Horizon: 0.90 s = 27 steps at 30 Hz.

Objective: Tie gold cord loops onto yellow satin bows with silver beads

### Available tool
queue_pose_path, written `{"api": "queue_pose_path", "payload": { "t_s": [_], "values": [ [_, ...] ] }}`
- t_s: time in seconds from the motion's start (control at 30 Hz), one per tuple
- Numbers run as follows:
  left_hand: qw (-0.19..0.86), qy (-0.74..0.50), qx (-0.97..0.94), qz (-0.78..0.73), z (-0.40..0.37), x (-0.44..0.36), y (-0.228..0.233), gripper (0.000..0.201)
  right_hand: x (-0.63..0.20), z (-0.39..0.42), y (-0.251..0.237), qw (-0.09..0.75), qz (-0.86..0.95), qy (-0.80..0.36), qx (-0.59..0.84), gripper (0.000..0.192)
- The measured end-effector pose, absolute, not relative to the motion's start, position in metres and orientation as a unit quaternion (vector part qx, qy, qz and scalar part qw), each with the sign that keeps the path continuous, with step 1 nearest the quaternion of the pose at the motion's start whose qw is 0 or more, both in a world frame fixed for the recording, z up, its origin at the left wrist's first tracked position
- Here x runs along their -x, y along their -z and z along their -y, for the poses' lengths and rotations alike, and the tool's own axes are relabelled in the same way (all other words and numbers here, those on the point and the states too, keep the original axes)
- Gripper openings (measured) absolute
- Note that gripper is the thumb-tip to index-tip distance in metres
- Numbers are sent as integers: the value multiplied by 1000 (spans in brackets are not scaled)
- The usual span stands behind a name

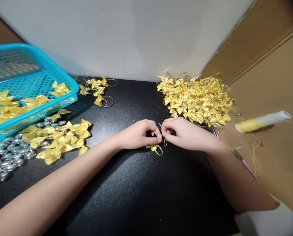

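bare forearms, white sleeve edge at right.

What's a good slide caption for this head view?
Two bare hands pinch a small yellow ribbon bow over a black tabletop.

The hands (158, 133) hide most of the small gold loop (157, 149).

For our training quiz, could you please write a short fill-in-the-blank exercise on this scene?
1. The basket at the left is ____ in colour.
2. Both hands, left hand and right hand, pinch a gold cord above a small ____ bow.
3. The large heap of bows lies beside the ____ hand.

Missing words: blue; yellow; right
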<state>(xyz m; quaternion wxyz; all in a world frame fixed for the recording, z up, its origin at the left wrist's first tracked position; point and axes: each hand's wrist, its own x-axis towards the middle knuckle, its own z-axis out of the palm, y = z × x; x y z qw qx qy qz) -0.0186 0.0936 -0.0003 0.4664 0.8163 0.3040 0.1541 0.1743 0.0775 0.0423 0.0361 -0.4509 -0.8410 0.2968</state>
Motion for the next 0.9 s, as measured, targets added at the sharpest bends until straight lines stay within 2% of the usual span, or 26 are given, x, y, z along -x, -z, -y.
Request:
{"api": "queue_pose_path", "payload": {
  "t_s": [0.9],
  "values": [
    [463,-84,-840,-271,-98,22,-5,15,-184,-84,-39,18,840,-288,460,16]
  ]
}}
